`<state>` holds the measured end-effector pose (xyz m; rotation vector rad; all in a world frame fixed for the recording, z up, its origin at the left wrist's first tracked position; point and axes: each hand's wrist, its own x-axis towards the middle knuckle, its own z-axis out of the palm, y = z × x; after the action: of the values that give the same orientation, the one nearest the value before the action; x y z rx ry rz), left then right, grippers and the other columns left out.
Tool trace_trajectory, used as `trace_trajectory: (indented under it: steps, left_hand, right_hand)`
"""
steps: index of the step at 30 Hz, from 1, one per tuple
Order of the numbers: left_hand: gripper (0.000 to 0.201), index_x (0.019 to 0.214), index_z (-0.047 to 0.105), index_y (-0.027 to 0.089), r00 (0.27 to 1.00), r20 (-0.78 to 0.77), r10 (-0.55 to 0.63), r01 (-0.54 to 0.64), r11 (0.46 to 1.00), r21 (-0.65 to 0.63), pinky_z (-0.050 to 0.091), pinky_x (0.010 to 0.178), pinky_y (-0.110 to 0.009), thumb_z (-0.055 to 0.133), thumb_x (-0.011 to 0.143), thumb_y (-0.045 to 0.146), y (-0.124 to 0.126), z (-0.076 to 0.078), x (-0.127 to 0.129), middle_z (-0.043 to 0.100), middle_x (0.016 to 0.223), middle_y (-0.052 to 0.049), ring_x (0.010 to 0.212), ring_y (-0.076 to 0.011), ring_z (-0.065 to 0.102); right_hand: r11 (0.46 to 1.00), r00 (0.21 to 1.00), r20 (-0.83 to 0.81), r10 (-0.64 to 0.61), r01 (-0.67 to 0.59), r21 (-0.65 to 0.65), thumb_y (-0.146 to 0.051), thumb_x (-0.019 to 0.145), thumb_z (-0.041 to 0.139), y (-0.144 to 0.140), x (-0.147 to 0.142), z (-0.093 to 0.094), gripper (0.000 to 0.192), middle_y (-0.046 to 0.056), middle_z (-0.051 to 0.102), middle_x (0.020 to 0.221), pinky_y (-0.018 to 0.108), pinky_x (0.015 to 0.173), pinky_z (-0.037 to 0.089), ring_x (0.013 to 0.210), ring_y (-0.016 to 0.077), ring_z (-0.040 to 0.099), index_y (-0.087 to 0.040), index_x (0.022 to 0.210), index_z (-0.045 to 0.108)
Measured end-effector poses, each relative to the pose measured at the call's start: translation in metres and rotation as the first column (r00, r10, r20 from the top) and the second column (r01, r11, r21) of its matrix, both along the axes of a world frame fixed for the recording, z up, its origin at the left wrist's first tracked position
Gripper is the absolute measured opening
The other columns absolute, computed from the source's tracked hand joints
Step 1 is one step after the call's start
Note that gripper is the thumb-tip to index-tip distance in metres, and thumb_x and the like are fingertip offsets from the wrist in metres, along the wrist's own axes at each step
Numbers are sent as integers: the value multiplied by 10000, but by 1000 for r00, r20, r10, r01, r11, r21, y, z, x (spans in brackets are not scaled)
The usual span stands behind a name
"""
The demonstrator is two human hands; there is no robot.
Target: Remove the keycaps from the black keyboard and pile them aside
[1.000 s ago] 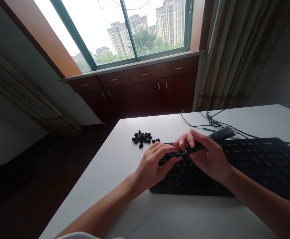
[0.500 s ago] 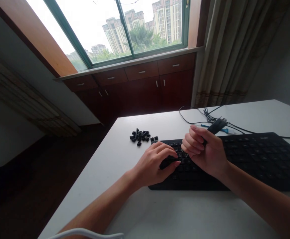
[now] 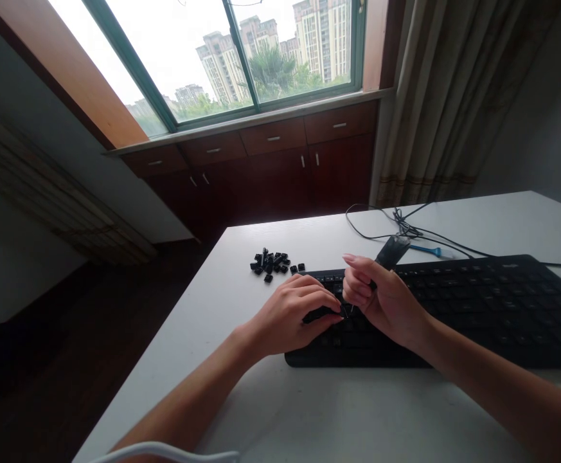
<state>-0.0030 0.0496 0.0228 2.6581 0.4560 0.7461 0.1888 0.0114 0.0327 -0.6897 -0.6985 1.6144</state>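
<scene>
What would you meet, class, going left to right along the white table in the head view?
Pile of loose keycaps → left hand → right hand holding a dark tool → blue pen → right end of the black keyboard.

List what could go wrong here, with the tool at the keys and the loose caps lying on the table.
1. The right hand holds the dark tool with its thin tip among the keys of the keyboard; a slip might scratch a key or poke the left hand beside it.
2. The loose keycaps lie in an open pile near the table edge; a nudge could send some to the floor.
</scene>
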Motion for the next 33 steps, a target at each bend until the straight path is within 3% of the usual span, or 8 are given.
trace_trajectory:
  steps: [4, 9, 12, 16, 21, 26, 29, 33]
  left_hand:
    - [90, 985, 678, 205, 1000, 14, 1, 0, 996, -94, 502, 900, -354, 643, 967, 286, 1, 0, 1, 753, 971, -39, 914, -183, 676]
    - [78, 963, 693, 208, 1000, 24, 12, -8, 985, -173, 502, 920, -361, 672, 947, 282, 2, -1, 2, 757, 959, -36, 927, -193, 677]
    - [80, 962, 702, 211, 1000, 4, 10, -9, 983, -181, 499, 923, -369, 657, 956, 277, 2, -1, 1, 756, 955, -38, 921, -194, 676]
    - [88, 962, 705, 211, 1000, -7, -4, 3, 984, -178, 488, 941, -373, 635, 969, 263, 3, -2, 1, 753, 941, -37, 920, -193, 673]
    - [83, 977, 712, 208, 1000, 11, -14, 15, 986, -167, 491, 913, -350, 642, 965, 252, 3, -2, 1, 752, 961, -35, 914, -182, 663]
    - [92, 961, 713, 205, 1000, 6, -25, 26, 987, -157, 492, 928, -352, 634, 969, 250, 4, -2, 1, 752, 962, -38, 909, -177, 670]
    - [87, 950, 717, 208, 1000, 14, -19, 21, 988, -154, 497, 910, -346, 645, 962, 256, 4, -2, 1, 752, 954, -38, 900, -177, 673]
    - [91, 959, 722, 213, 1000, 19, -11, 14, 989, -149, 507, 895, -346, 646, 960, 263, 4, -2, 1, 756, 955, -42, 907, -181, 675]
  right_hand:
    - [999, 998, 61, -10, 7, 46, -314, 869, 712, -4, -6, 0, 456, -53, 387, 532, 266, 559, 335, 536, 112, 342, -204, 548, 408]
    - [992, 975, 192, -116, 102, 78, -339, 873, 694, -12, -13, 2, 407, -49, 413, 550, 272, 577, 340, 561, 119, 364, -203, 575, 453]
    - [991, 955, 273, -116, 92, 100, -369, 895, 669, -15, -14, 2, 413, -48, 417, 559, 279, 577, 341, 567, 123, 372, -206, 589, 444]
    - [986, 953, 301, -23, -29, 166, -369, 916, 654, -11, -10, -3, 420, -57, 397, 548, 277, 552, 316, 543, 113, 348, -203, 596, 438]
    - [987, 961, 267, -76, 35, 157, -387, 941, 626, -5, -7, -8, 434, -54, 402, 566, 280, 590, 358, 561, 116, 378, -203, 604, 424]
    - [979, 942, 326, -78, 10, 203, -403, 940, 635, -8, -10, -7, 431, -50, 423, 563, 274, 578, 357, 558, 116, 382, -202, 608, 447]
    - [973, 925, 348, -152, 79, 216, -401, 932, 649, -9, -13, -7, 437, -44, 437, 556, 272, 565, 358, 547, 117, 396, -204, 597, 450]
    - [962, 952, 162, -262, 243, 127, -396, 913, 673, -8, -18, -9, 451, -50, 405, 548, 273, 562, 370, 535, 119, 395, -212, 578, 433]
